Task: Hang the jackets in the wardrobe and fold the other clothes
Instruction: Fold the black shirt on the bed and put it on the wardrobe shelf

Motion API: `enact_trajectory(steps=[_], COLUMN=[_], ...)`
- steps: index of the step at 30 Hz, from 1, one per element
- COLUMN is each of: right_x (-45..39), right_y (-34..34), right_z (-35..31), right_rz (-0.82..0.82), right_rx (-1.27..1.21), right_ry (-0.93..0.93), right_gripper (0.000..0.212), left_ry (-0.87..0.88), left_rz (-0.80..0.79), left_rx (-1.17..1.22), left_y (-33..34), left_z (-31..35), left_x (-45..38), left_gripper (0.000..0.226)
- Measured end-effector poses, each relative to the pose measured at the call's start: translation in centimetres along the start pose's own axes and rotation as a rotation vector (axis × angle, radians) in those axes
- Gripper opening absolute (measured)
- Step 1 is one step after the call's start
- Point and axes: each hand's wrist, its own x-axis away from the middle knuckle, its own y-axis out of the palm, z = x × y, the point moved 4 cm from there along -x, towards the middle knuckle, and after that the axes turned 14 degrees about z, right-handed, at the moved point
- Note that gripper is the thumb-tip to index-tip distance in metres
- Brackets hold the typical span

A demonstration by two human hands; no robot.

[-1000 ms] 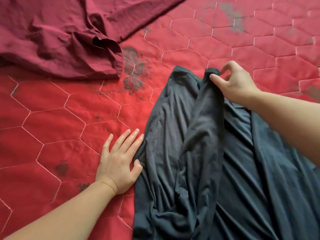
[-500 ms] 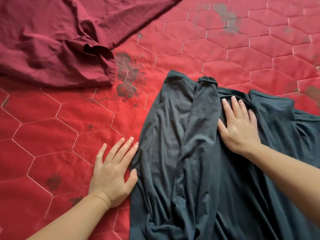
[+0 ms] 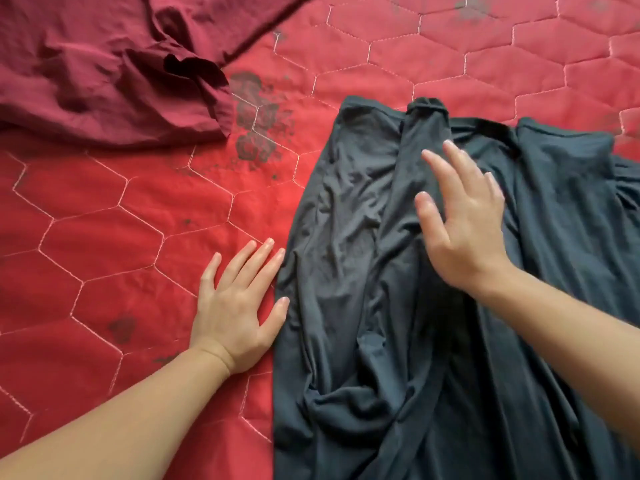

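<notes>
A dark grey shirt lies spread and wrinkled on the red quilt, with one sleeve folded over its middle. My right hand is over that folded sleeve with fingers straight and spread, slightly blurred; I cannot tell whether it touches the cloth. My left hand rests flat on the quilt, its fingertips and thumb at the shirt's left edge. A crumpled maroon garment lies at the top left.
The red quilt with white hexagon stitching covers the whole surface. Dark stains mark it between the two garments. The shirt runs off the frame at the bottom and right.
My right hand let go of the sleeve end it was pinching, pressed flat on the shirt, and has now shifted left over the folded sleeve. My left hand stayed put.
</notes>
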Motion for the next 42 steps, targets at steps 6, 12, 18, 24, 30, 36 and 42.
enact_trajectory(steps=[6,12,18,24,30,36,42], right_x=[13.6,22.5,29.3,31.4,34.6,38.0,39.0], right_y=[-1.2,-7.2,-6.3,-4.6,-5.3,-5.0,-4.6], right_z=[-3.7,-3.5,-8.3,-13.4,-15.7,-16.8,-16.9], right_rz=[-0.253,0.036,-0.282,-0.203,-0.182,-0.454,-0.597], right_rx=[0.062,-0.090,-0.238,-0.526,-0.762,-0.701,-0.551], right_ry=[-0.241,0.224,0.864,1.024,1.052,1.056,1.039], right_gripper=[0.057,0.036,0.060,0.033,0.006,0.004,0.017], left_ry=[-0.028,0.267,0.274,0.070,-0.012,-0.072,-0.198], left_rz=[-0.005,0.099,-0.206,-0.320,-0.514,-0.512,-0.368], left_rx=[-0.010,0.213,0.188,0.290,0.296,0.106,0.060], left_y=[0.0,-2.8,-2.9,-5.2,-6.5,-6.4,-5.6], left_z=[0.2,6.3,8.8,5.6,2.2,-0.2,-0.5], left_x=[0.2,3.9,6.7,6.7,6.5,6.9,8.8], left_gripper=[0.064,0.032,0.035,0.024,0.023,0.046,0.048])
